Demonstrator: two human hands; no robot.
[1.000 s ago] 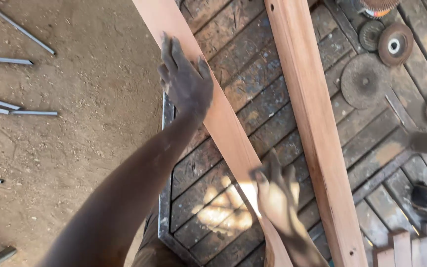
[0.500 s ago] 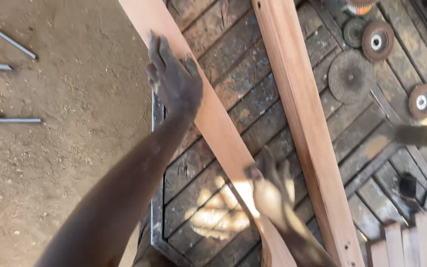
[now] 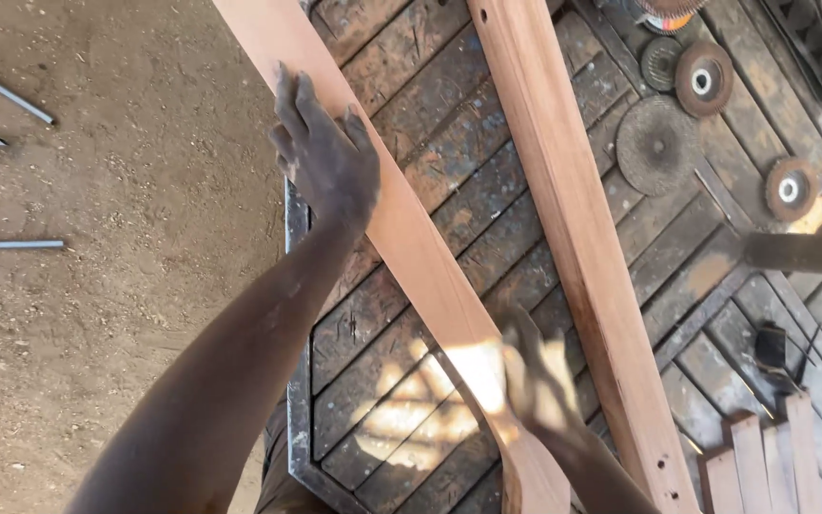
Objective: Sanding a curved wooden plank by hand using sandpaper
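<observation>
— Where's the plank?
— The near plank (image 3: 411, 238) lies under your left hand (image 3: 327, 157), fingers spread flat, gripping nothing.
— The right?
— Your right hand (image 3: 539, 376) is blurred beside it; can't tell its grip.

I have one view only, from the camera worn on the head, looking almost straight down and close in. My left hand (image 3: 327, 160) and right hand (image 3: 539, 376) fill the middle, over two long boards (image 3: 573, 219) on a slatted wooden table (image 3: 401, 314); dirt ground (image 3: 116, 238) takes the left side.
</observation>
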